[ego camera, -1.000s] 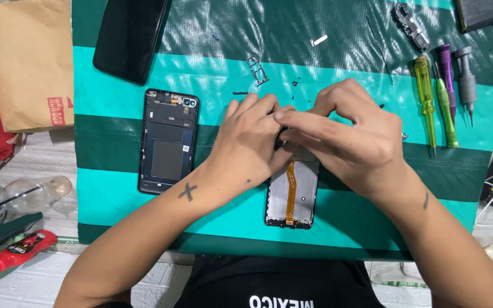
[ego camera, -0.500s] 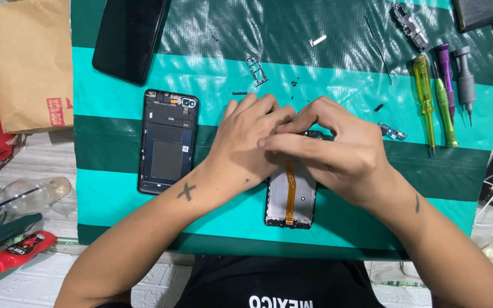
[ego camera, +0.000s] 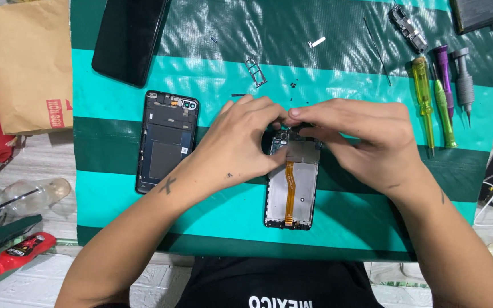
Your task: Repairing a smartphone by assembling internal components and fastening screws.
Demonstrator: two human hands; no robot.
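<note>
Hands (ego camera: 303, 137) pinching opened phone (ego camera: 292, 188), orange ribbon cable (ego camera: 288, 191), glossy striped mat (ego camera: 338, 74)

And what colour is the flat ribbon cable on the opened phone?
Orange, running down the opened phone; the ribbon cable shows in the head view.

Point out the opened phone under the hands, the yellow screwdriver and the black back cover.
opened phone (ego camera: 292, 194), head view, orange flex cable.
yellow screwdriver (ego camera: 421, 85), head view, handle.
black back cover (ego camera: 165, 142), head view, middle.
</note>
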